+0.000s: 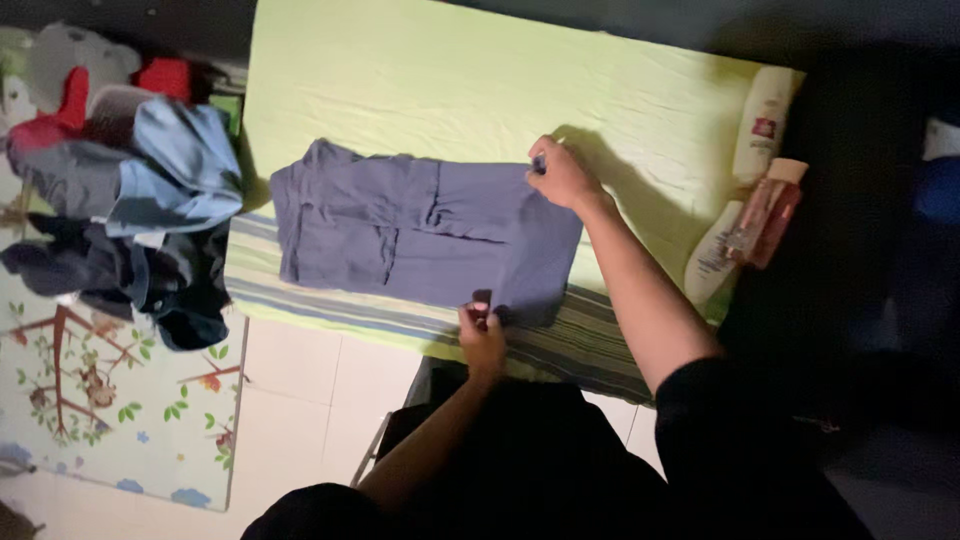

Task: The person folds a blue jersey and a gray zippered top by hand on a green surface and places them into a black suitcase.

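A grey-blue folded garment [400, 230] lies flat on a yellow-green bed sheet [450, 80]. My left hand [482, 330] pinches the garment's near edge at the striped border of the sheet. At the far right corner of the garment my right hand [562, 172] grips the cloth. Both arms reach out from my dark-clothed body at the bottom of the view.
A heap of clothes [130, 200] in blue, grey, dark and red sits left of the bed. Two white bottles [762, 120] [712, 258] and a pink bottle [768, 212] lie at the bed's right edge. A patterned play mat [100, 400] and white floor tiles [300, 390] are below.
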